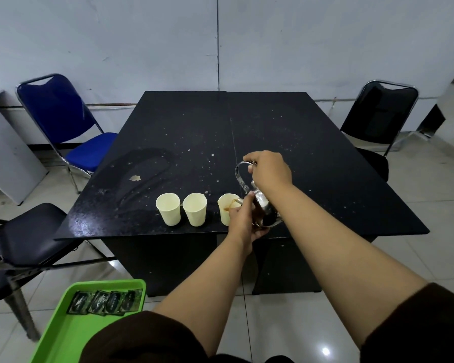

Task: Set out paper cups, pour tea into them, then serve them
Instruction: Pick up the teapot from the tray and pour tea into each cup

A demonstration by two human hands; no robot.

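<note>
Three pale yellow paper cups stand in a row near the front edge of the black table (273, 127). The left cup (168, 209) and the middle cup (195, 209) look empty. Brown tea streams from the spout of a tilted steel teapot (265, 209) into the right cup (227, 208). My right hand (270, 170) grips the teapot's arched handle from above. My left hand (243, 221) is under and against the teapot's body, beside the right cup, and hides part of both.
A blue folding chair (71, 119) stands at the table's left, a black chair (378, 113) at its right, and a dark chair (32, 239) at the near left. A green tray (71, 328) with several dark sachets lies at the lower left. The tabletop shows wet smears.
</note>
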